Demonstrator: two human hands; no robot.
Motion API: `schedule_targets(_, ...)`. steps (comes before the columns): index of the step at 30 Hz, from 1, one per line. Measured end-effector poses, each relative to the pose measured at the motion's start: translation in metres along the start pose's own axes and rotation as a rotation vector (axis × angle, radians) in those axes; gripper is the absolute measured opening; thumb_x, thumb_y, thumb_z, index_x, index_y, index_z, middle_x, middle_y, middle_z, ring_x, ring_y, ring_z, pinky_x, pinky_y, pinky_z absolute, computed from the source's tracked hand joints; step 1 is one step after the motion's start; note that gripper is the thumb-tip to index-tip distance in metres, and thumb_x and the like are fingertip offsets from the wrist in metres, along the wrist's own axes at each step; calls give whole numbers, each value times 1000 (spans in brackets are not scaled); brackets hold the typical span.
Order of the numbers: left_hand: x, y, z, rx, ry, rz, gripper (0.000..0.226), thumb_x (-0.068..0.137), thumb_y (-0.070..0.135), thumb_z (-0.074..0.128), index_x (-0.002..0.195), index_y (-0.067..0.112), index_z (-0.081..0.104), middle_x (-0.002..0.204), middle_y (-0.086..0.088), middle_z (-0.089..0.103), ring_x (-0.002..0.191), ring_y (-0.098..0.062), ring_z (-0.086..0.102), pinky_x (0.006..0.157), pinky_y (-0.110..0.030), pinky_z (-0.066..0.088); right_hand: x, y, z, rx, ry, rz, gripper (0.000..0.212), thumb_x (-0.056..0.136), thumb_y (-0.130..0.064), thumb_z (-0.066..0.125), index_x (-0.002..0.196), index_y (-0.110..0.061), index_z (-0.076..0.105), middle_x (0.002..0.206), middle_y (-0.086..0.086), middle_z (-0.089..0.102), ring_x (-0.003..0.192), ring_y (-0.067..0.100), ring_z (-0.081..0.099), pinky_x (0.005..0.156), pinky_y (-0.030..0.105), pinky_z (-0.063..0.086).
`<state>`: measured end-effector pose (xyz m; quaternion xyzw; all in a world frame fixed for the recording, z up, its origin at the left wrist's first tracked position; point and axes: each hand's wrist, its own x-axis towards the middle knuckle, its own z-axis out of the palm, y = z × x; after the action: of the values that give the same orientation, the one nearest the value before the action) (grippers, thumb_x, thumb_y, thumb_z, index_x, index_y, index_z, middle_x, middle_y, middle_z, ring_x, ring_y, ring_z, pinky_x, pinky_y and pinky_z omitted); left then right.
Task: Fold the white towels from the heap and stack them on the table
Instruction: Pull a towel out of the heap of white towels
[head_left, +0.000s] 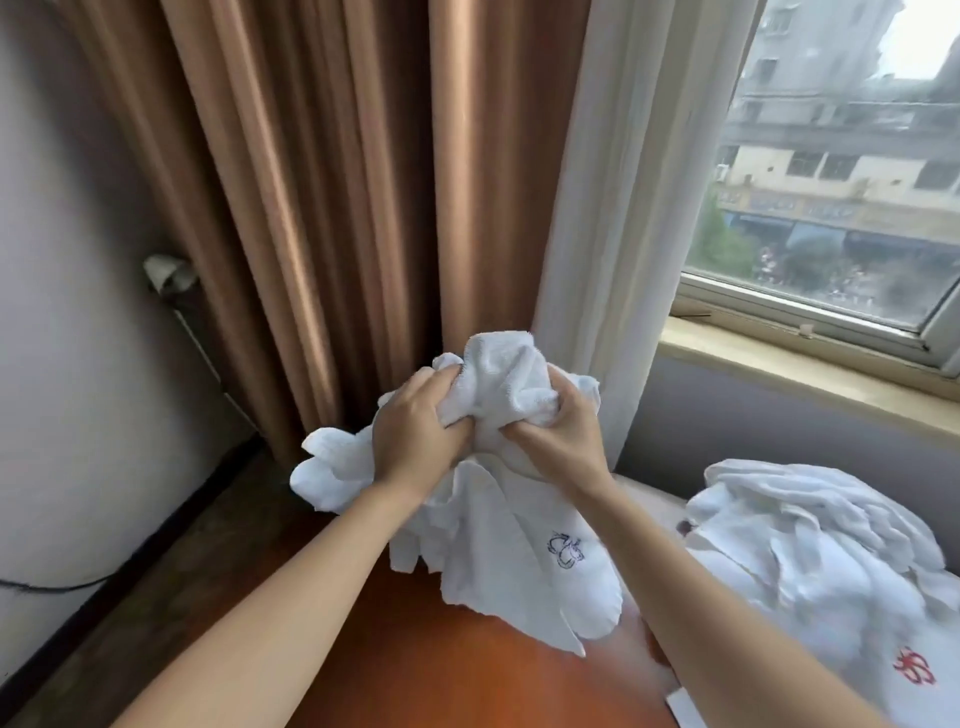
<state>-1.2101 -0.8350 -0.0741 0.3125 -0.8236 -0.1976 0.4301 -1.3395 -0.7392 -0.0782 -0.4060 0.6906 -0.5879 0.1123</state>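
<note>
Both hands, left hand (415, 431) and right hand (563, 434), have their fingers (447, 379) curled into a bunched white towel (498, 519) hanging below them over the desk (415, 665); the heap (815, 561) lies to their right. Best find two corners, then shake it flat.

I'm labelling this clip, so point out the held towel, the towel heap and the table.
held towel (511, 382), head view, bunched top part
towel heap (810, 545), head view, middle of the pile
table (415, 675), head view, bare wood surface
</note>
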Motion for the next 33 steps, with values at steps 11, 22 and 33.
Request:
schedule_targets(11,68,-128,14,173,-127,1,41,77,8,66,117,14,66,93,0,60,90,-25,58,66,-38,47,72,33,95,-410,-36,-20,59,82,-33,66,136,-40,43,114,-22,58,86,3,58,55,14,34)
schedule_targets(22,72,-236,96,585,-503,-101,79,100,15,44,157,32,-8,154,-5,23,137,-24,34,111,-35,33,111,121,136,-1055,-295,-118,77,89,-18,49,157,-36,16,135,2,41,113,28,43,95,35,34)
schedule_targets(33,86,-246,119,514,-760,-302,71,100,19,40,157,33,0,155,-5,25,142,-25,28,115,-40,29,136,146,145,-1063,-412,79,64,96,-26,46,155,-37,22,144,1,37,121,28,41,93,36,35)
